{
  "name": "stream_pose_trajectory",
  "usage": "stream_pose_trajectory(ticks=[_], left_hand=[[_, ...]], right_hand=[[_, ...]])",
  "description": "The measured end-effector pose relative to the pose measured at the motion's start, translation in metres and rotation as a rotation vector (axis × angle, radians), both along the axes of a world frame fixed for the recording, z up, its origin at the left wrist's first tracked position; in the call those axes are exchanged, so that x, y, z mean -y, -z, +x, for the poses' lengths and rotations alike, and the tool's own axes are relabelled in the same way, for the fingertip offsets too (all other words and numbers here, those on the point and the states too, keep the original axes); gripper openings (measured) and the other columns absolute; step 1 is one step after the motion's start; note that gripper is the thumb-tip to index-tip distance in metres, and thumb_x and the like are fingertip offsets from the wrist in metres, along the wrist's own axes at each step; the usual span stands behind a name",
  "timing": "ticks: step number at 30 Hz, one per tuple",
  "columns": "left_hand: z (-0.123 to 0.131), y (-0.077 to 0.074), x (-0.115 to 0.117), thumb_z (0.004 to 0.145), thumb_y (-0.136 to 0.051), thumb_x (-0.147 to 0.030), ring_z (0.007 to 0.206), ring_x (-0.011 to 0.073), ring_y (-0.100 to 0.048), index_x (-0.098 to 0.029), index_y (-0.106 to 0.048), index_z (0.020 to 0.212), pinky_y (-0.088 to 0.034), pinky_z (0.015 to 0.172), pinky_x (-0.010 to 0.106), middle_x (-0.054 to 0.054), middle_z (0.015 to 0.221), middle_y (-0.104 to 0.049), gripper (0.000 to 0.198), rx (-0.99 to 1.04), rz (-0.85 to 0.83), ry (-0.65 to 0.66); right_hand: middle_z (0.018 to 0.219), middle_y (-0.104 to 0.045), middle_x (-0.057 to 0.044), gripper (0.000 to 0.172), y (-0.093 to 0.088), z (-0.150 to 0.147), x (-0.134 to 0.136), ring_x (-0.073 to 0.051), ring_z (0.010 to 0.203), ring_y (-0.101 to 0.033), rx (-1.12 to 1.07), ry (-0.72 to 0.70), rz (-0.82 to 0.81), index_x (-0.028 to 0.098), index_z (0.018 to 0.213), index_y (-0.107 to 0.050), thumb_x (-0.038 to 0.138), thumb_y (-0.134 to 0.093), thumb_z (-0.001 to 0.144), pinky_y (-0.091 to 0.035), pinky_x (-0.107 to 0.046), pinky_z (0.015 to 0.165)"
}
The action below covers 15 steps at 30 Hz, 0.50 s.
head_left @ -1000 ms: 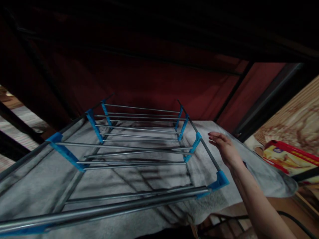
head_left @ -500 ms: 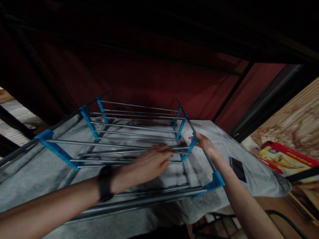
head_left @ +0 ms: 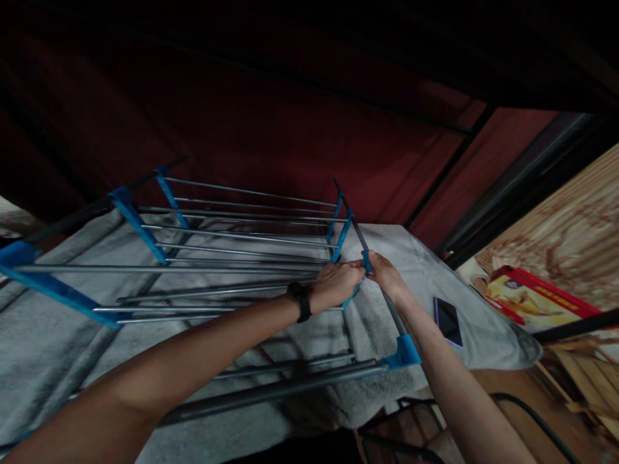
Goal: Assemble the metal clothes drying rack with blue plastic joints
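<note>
A metal drying rack (head_left: 232,238) with thin steel rods and blue plastic joints lies on a grey cloth (head_left: 58,380). My left hand (head_left: 336,283), a black band on its wrist, is closed around the end of a rod beside a blue joint (head_left: 366,261) on the rack's right rail. My right hand (head_left: 384,274) grips that same rail and joint from the right. The two hands touch each other there.
A phone (head_left: 447,320) lies screen-up on the cloth right of my right arm. A red and yellow box (head_left: 527,303) sits against a wood-grain panel at the right. A dark red fabric wall stands behind the rack. A black cable runs across the floor at the lower right.
My left hand has slid right along the rods to the blue joint and closed there. My right hand stays on the rail. The view has shifted left and down.
</note>
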<state>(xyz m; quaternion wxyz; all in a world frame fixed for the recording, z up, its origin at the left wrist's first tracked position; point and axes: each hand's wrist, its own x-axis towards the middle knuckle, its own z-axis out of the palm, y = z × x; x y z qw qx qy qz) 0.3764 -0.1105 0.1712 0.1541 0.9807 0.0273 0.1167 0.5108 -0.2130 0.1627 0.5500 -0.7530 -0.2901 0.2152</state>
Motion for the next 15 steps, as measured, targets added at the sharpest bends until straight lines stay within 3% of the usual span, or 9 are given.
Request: stream_pose_trajectory(ticks=[4, 10, 15], left_hand=[[0.007, -0.019, -0.005, 0.099, -0.044, -0.027, 0.101, 0.0224, -0.070, -0.021, -0.067, 0.101, -0.052, 0.083, 0.031, 0.006, 0.110, -0.073, 0.023, -0.008, -0.029, -0.102], [0.013, -0.017, -0.012, 0.097, -0.048, -0.028, 0.101, 0.0226, -0.070, -0.022, -0.069, 0.098, -0.052, 0.083, 0.032, 0.005, 0.107, -0.075, 0.022, -0.019, -0.070, -0.130], [0.010, -0.027, -0.011, 0.097, -0.049, -0.028, 0.100, 0.0224, -0.070, -0.021, -0.070, 0.097, -0.052, 0.083, 0.031, 0.007, 0.103, -0.075, 0.022, -0.066, -0.092, -0.128]], right_hand=[[0.085, -0.067, -0.006, 0.060, 0.003, -0.001, 0.000, -0.023, 0.088, -0.064, -0.008, 0.000, 0.026, 0.021, 0.085, -0.062, 0.080, -0.052, 0.076, -0.055, -0.033, 0.074], [0.095, -0.069, -0.007, 0.066, 0.006, -0.003, -0.002, -0.022, 0.091, -0.064, 0.002, 0.005, 0.044, 0.020, 0.092, -0.066, 0.082, -0.051, 0.077, -0.055, -0.035, 0.082], [0.094, -0.070, -0.008, 0.067, 0.008, -0.003, -0.001, -0.024, 0.094, -0.065, 0.012, 0.002, 0.012, 0.020, 0.089, -0.067, 0.083, -0.047, 0.078, -0.054, -0.037, 0.086]])
